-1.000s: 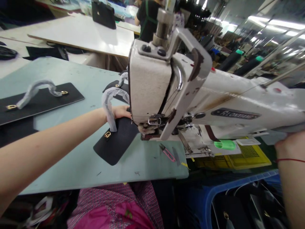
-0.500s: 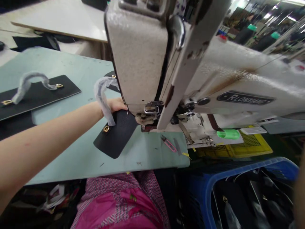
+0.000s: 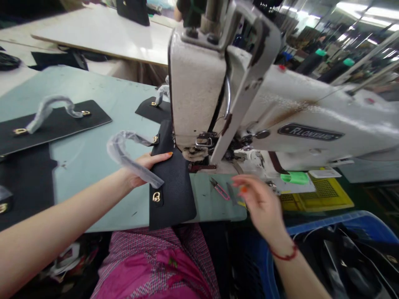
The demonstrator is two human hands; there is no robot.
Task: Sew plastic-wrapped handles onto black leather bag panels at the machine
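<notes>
My left hand point(image 3: 145, 166) grips a black bag panel point(image 3: 174, 187), its thumb lying flat on top while the other fingers are mostly hidden. The panel lies on the table with its far end beside the sewing machine point(image 3: 199, 83). A curved handle point(image 3: 121, 151) in clear wrap is fixed to it by gold buckles point(image 3: 156, 197) and arches over my left hand. Right of the panel, my right hand point(image 3: 262, 203) hovers near the machine's needle area. Its fingers are loosely bent and apart, slightly blurred, with nothing visible in them. Pink thread snips point(image 3: 220, 189) lie just left of it.
Another black panel with a wrapped handle point(image 3: 62, 122) rests at the left of the pale green table point(image 3: 93, 158). A further panel point(image 3: 152, 109) lies behind the machine head. A blue basket point(image 3: 352, 218) of black pieces stands at lower right, a yellow crate point(image 3: 327, 193) behind it.
The black panel has turned and come nearer the table's front edge, with my left hand now on its left side. My right hand has come in from the right edge toward the machine.
</notes>
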